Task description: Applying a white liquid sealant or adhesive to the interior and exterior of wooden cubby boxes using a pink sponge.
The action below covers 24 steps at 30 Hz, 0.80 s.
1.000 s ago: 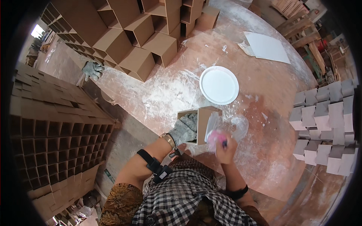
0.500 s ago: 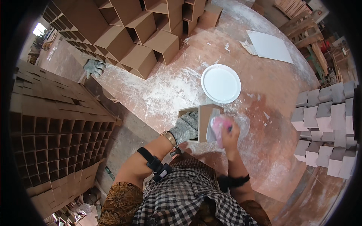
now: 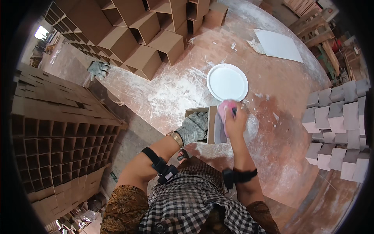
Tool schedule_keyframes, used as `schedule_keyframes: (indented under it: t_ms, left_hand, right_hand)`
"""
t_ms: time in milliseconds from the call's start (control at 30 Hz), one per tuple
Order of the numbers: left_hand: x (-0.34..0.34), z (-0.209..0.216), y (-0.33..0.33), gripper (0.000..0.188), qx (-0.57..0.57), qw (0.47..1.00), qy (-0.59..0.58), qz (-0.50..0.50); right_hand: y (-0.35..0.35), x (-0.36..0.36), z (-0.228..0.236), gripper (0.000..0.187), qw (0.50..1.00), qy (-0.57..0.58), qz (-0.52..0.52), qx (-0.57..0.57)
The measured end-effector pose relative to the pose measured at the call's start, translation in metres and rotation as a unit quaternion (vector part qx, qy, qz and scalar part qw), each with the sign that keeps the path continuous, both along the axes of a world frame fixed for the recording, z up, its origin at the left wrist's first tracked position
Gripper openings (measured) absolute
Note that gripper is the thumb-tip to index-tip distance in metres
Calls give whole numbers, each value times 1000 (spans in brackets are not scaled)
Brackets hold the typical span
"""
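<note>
My left hand (image 3: 193, 128), in a grey knit glove, grips a small open brown cardboard box (image 3: 207, 118) on the floor in front of me. My right hand (image 3: 233, 121) is bare and is closed on a pink sponge (image 3: 224, 107), held against the box's right side. Just beyond it lies a round white basin of white liquid (image 3: 227, 82). A clear plastic sheet (image 3: 251, 126) lies under my right hand.
Open brown cardboard boxes are stacked at the back (image 3: 152, 35) and gridded stacks rise on my left (image 3: 50, 128). Grey-white coated boxes (image 3: 339, 128) are stacked on the right. A spare grey glove (image 3: 98, 69) and a white board (image 3: 278, 45) lie on the dusty floor.
My right hand with the pink sponge has moved up from the lower part of the box toward the basin's near rim. My left hand stays on the box.
</note>
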<state>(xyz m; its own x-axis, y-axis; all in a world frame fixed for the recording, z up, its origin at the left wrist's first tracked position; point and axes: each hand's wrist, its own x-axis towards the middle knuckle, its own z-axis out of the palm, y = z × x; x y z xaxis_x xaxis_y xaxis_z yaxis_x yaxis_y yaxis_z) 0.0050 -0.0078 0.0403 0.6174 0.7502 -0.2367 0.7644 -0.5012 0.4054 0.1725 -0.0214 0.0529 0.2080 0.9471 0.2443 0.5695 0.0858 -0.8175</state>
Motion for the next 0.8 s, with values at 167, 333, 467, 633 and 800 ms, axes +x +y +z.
schedule_keyframes:
  t_ms: [167,333,467,633,800]
  left_hand:
    - [-11,-43,-3,50,91,989,-114,24]
    - [-10,-36,-3,51,48,995,-76,35]
    - [-12,-43,-2,54,50,994,-93,18]
    - [-10,-35,-6,57,60,991,-113,35]
    - [-10,-53,-4,52,42,991,-126,-6]
  right_hand:
    - [-41,-9,10,22,981,0,132,143]
    - [-32,-6,13,27,969,-26,169,180]
    - [17,-7,5,25,991,-11,87,103]
    - [-54,-9,9,23,954,32,238,177]
    - [-18,-5,10,27,980,15,156,120]
